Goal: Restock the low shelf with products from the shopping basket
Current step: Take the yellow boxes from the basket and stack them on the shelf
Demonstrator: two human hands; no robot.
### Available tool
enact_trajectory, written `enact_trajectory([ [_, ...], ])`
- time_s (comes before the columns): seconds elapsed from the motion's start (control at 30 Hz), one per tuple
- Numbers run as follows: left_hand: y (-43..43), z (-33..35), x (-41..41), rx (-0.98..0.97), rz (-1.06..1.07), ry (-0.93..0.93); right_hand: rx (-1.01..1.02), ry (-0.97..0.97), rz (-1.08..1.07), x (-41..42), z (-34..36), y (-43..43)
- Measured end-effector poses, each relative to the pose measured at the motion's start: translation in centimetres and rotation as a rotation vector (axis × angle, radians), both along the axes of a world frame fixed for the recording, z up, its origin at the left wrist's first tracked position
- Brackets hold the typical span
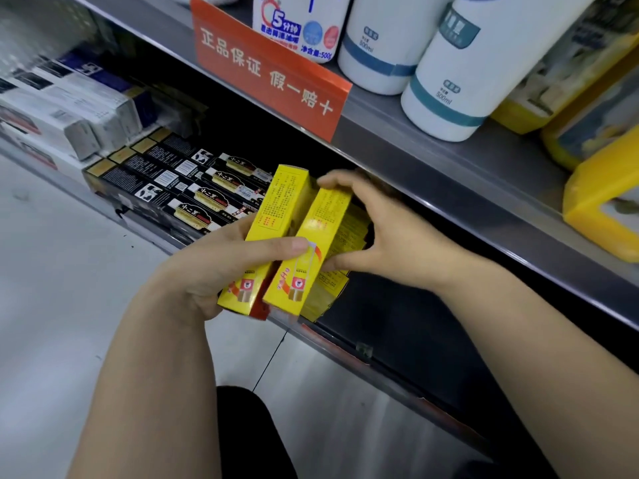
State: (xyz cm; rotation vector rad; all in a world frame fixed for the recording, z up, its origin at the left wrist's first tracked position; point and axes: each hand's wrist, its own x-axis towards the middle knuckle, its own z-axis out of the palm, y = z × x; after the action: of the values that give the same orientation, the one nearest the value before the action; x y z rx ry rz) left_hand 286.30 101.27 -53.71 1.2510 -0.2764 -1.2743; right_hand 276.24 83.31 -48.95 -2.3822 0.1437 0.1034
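Together at the low shelf's (397,340) front edge: left hand (211,271) fingers grip 1 long yellow red-printed box (276,209), right hand (390,236) fingers pinch a 2nd yellow box (320,229) touching it.

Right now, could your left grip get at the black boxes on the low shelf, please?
Probably within reach, but not freely: the left grip holds a yellow box. The black boxes lie uncovered just beyond it, with nothing between.

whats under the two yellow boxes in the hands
Under the held yellow boxes, stacked yellow boxes lie on the low shelf, showing only at the right and front. How many are in the stack is covered.
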Motion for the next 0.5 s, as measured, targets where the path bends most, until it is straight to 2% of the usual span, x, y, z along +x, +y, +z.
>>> enact_trajectory([
  [0.13,0.0,-0.1,-0.2,0.015,-0.042,0.023,0.012,-0.062,-0.022,-0.5,-0.3,-0.5],
  [0.3,0.1,-0.2,0.2,0.113,0.189,0.053,0.059,-0.087,-0.068,-1.4,-1.9,-1.4],
  [0.4,-0.1,-0.6,0.6,0.209,0.421,0.076,-0.080,-0.056,-0.311,-1.8,-2.9,-2.3],
  [0.5,-0.4,-0.9,0.6,0.194,0.449,0.082,-0.329,0.079,-0.527,-0.8,-4.1,-3.2],
])
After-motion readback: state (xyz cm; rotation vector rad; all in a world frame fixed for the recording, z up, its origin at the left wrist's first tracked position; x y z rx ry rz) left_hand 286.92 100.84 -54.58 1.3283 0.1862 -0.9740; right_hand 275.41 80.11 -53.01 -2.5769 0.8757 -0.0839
